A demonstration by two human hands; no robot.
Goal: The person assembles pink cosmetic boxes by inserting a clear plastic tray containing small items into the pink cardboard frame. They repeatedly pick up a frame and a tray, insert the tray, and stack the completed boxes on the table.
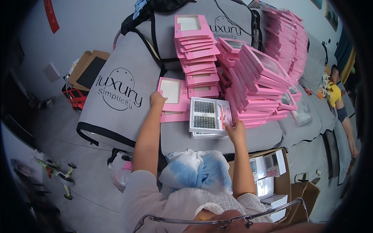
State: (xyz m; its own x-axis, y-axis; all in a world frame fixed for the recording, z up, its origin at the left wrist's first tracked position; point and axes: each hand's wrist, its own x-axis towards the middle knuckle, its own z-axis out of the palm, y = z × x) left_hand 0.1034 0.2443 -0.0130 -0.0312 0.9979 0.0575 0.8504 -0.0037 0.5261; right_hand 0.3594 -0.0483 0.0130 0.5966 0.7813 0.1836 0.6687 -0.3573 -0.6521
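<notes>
My left hand point(157, 99) grips the left edge of a flat pink cardboard sleeve point(183, 100) with a cut-out window. Partly beneath it lies another pink piece point(174, 117). To its right is a clear-lidded white tray of false-eyelash clusters point(205, 121), with a pink and orange insert along one side. My right hand point(236, 131) holds this tray by its lower right corner. Under it sits at least one more tray point(204, 135), mostly hidden. All of this rests on the grey sofa seat point(174, 139).
Behind stands a stack of pink sleeves point(201, 67); to the right rise stacked windowed pink boxes point(256, 84) and a tall plastic-wrapped pink pile point(285, 43). A carton point(287, 174) of white trays is by my right side. Farther right, a person point(335, 93) is on the sofa.
</notes>
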